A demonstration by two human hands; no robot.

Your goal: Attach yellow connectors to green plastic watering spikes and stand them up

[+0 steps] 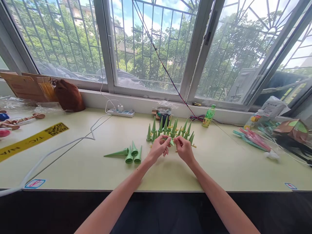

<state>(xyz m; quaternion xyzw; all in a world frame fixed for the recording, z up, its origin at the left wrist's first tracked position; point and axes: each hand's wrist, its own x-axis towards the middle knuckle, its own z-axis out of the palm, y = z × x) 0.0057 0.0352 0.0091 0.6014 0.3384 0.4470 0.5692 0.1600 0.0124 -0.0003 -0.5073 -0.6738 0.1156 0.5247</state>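
Note:
Between my two hands, above the middle of the table, is a small green plastic cone [172, 142], mostly hidden by fingers. The thumb and fingers of my left hand [159, 146] close round it. My right hand [182, 147] pinches at its right end; what those fingertips hold is too small to make out. Just beyond my hands stand several green pointed spikes [173, 130] with yellow bits low on them. To the left of my left hand lies a loose group of hollow green cones [129, 158], some upright and one on its side [116, 152].
A power strip [121, 112] with a white cable [94, 134] lies at the back left. A small dark box [164, 118] and a green-capped bottle [209, 116] stand by the window. Pink and green plastic bags [254, 139] lie at right, a brown pouch [68, 96] at left.

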